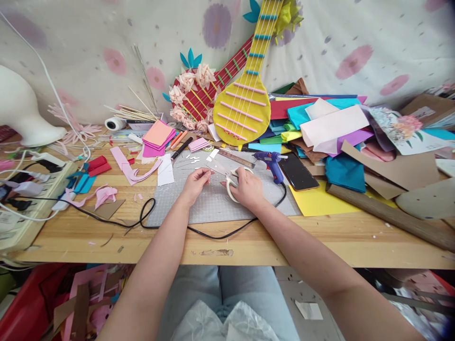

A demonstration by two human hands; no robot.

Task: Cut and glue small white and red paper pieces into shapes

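My right hand (246,187) is closed around the handles of white-handled scissors (230,188), whose blades point away to the left. Close to the blade tips, my left hand (196,186) is closed in a pinch. Whatever lies between its fingertips is too small to make out. Both hands are over the grey cutting mat (170,203). Small white paper strips (195,160) are scattered on the mat beyond my left hand. A ruler (236,158) lies past the scissors, and a blue glue gun (272,166) sits right of my right hand.
A yellow paper lute (241,111) and a red one with pink flowers (192,97) lean at the back. To the right are a phone (298,170) and piled coloured paper (330,123). A black cord (213,237) crosses the front; a power strip (39,203) stands left.
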